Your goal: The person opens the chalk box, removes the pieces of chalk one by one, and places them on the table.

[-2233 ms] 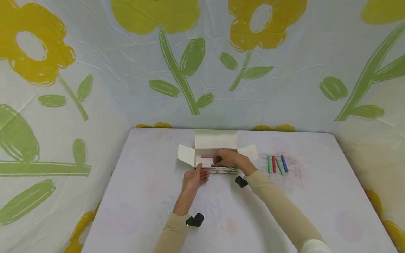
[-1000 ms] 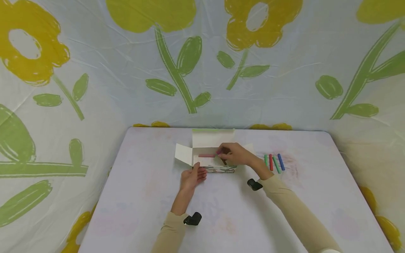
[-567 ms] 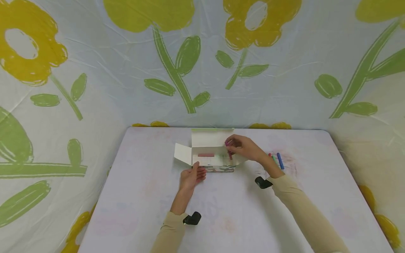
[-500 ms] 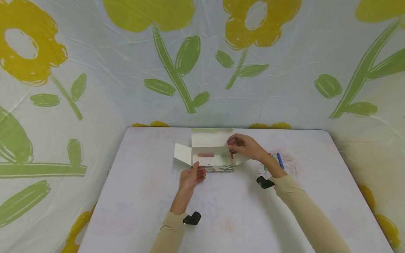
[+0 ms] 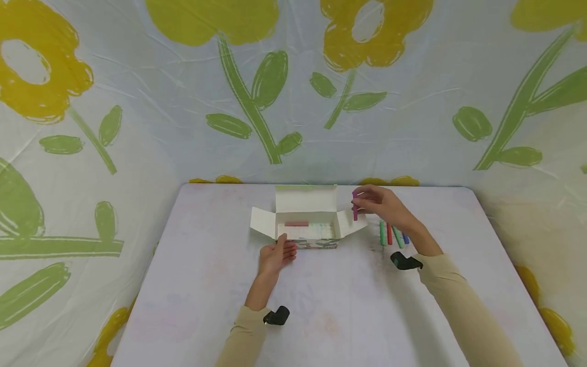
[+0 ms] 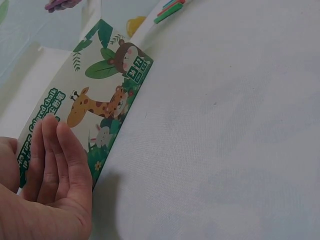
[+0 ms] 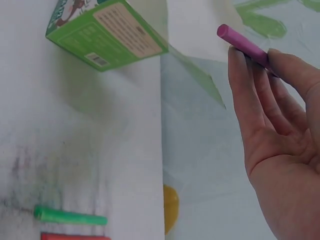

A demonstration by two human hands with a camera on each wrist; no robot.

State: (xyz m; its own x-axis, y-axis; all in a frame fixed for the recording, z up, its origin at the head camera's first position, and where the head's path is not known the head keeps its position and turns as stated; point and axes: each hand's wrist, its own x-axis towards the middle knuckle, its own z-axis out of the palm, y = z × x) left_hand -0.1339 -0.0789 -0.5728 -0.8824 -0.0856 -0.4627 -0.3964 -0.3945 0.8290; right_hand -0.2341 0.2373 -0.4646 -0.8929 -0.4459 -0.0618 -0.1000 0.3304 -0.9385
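My right hand pinches a purple chalk stick between thumb and fingertips, above the right flap of the chalk box. In the right wrist view the purple chalk slants up past the fingertips. The chalk box stands with its lid and side flaps spread, its front printed with animals and "Colored chalk". A pinkish-red chalk stick lies inside it. My left hand holds the box's front wall near its left corner, thumb at the top edge and straight fingers against the printed face.
Right of the box lie a green chalk, a red chalk, a second green chalk and a blue chalk. Chalk smudges mark the pale table. A flower-printed cloth hangs behind the table's back edge.
My right hand has lifted the purple chalk out of the box and carried it right, past the box's right side. The left hand stays at the box's front wall.
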